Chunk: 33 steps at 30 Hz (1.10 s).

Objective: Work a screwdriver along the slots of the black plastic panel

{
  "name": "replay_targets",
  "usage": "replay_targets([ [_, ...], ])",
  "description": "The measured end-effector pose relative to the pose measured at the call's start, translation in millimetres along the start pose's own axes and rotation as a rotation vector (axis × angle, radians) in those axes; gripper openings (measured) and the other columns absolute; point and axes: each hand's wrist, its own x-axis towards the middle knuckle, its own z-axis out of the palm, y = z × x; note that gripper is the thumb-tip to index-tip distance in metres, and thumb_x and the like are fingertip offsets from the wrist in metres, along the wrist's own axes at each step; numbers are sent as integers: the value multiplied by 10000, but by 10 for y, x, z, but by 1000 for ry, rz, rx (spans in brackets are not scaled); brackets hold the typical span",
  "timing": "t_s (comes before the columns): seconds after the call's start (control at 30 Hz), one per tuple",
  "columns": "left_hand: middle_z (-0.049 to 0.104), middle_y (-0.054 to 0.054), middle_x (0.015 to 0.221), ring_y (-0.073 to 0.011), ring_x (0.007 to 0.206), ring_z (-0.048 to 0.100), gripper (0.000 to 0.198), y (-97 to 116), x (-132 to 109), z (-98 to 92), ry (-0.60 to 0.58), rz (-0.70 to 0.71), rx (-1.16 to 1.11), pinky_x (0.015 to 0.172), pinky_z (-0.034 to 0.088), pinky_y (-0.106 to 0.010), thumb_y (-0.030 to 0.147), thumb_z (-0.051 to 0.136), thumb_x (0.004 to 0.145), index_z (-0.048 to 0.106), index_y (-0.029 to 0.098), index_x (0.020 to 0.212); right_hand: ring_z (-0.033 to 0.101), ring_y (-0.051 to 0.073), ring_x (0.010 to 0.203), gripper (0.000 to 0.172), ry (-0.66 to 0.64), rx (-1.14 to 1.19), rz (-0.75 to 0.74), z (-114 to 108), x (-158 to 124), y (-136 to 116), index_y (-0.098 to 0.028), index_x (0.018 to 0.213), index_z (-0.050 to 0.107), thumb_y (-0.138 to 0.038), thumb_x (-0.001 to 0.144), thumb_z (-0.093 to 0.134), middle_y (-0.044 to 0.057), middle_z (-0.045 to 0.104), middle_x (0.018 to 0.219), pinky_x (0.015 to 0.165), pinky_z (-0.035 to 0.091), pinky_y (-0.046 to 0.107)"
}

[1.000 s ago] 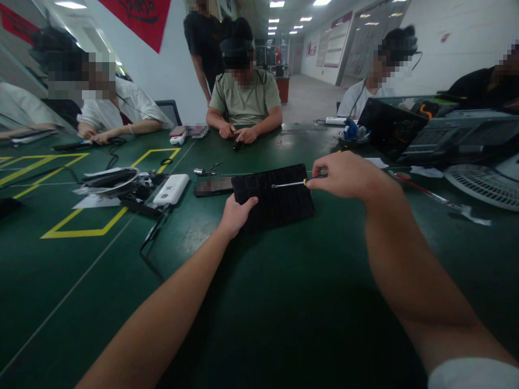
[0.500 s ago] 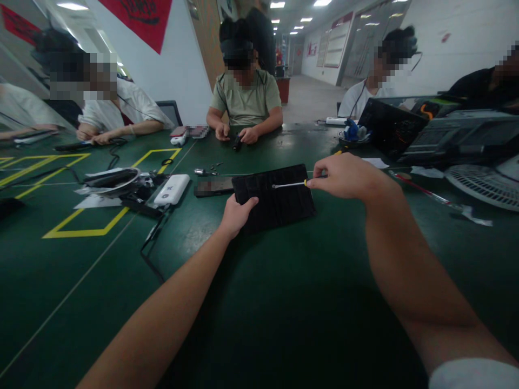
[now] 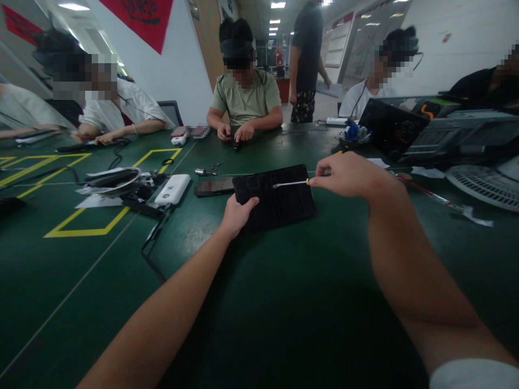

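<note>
My left hand (image 3: pixel 238 216) grips the left edge of an open black wallet (image 3: pixel 290 208), thumb on its inner face and fingers underneath. The wallet is tilted slightly, with a fold line down its middle. In my right hand (image 3: pixel 344 175), thumb and fingers are closed around a screwdriver (image 3: pixel 291 184) with a thin metal shaft and a yellow collar. Its shaft lies across the wallet's right half, the tip close to the fold; whether it touches is unclear. My fingers hide most of the handle. A dark flat object (image 3: pixel 213 187) is just left of the wallet.
Left on the green table (image 3: pixel 182 302) are a white power bank (image 3: pixel 173 189) with a cable and a cluttered dish (image 3: pixel 115 181). Small metal parts (image 3: pixel 206 172) lie beyond the wallet. To the right are a white fan (image 3: pixel 486 183) and computer casing (image 3: pixel 458 132). Several people sit around the table.
My hands, the wallet and the screwdriver are nearly unmoved. A person in dark clothing in the background has walked to the right. The person opposite has shifted their hands slightly.
</note>
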Motion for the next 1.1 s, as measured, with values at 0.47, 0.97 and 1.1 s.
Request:
replay_targets([
  [0.47, 860, -108, 1101, -334, 1088, 815, 391, 18, -9, 19, 14, -7, -8, 1097, 636, -557, 337, 917, 728, 784, 180, 1060, 751, 314, 969, 349, 49, 17, -25, 15, 10, 27, -250, 1036, 852, -561, 991, 700, 108, 834, 1033, 810, 510, 420],
  [0.97, 857, -111, 1119, -340, 1107, 809, 384, 44, -28, 19, 11, -9, -26, 1106, 622, -547, 320, 922, 724, 791, 184, 1058, 766, 342, 1021, 322, 98, 19, -17, 40, 13, 8, -264, 1059, 873, -545, 956, 756, 118, 844, 1074, 844, 543, 444],
  [1.1, 855, -110, 1100, -341, 1101, 811, 375, 62, -36, 22, 12, -16, -24, 1094, 627, -542, 320, 923, 723, 787, 184, 1045, 772, 366, 1082, 287, 124, 18, -13, 31, -10, -15, -279, 1069, 881, -517, 938, 790, 117, 853, 1131, 857, 550, 461],
])
